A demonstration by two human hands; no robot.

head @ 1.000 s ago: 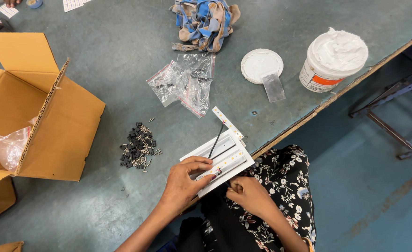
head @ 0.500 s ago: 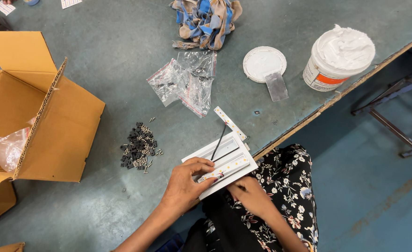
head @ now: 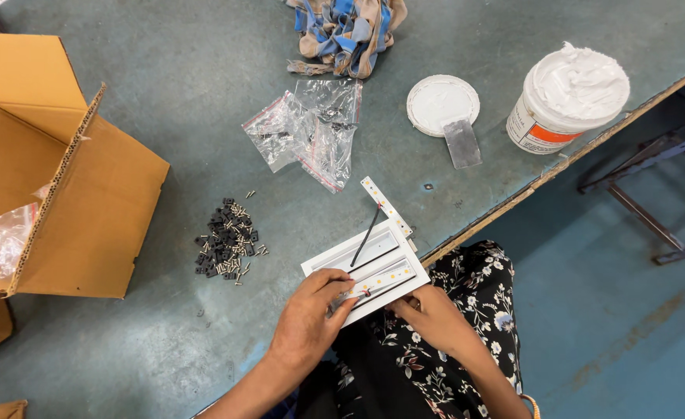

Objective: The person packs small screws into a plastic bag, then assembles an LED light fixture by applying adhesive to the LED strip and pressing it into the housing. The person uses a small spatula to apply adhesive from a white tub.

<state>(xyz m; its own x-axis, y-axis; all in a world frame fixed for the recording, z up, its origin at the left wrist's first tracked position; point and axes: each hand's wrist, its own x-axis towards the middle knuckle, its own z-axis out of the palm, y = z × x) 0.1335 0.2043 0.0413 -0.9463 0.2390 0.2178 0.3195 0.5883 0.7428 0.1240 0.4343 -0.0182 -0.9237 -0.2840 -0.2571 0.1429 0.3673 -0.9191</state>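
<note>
Little has shifted since the earlier frame: the left hand point(head: 309, 324) has crept a touch further over the near edge of the white channel tray point(head: 365, 268), and the tray is kept at the bench edge. That hand is closed in a pinch on the tray's near corner, fingers pressed onto it. The right hand point(head: 433, 316) is curled under the tray's near side; what exactly is gripped there cannot be told. One LED strip point(head: 385, 276) is already seated in the near channel, while the far channel is crossed only by a black wire point(head: 369, 233). A second strip point(head: 385, 205) is seen lying loose just beyond the tray, so roughly half appears done. Left of the hands, a heap of small black clips and screws point(head: 228, 239) is left untouched.
</note>
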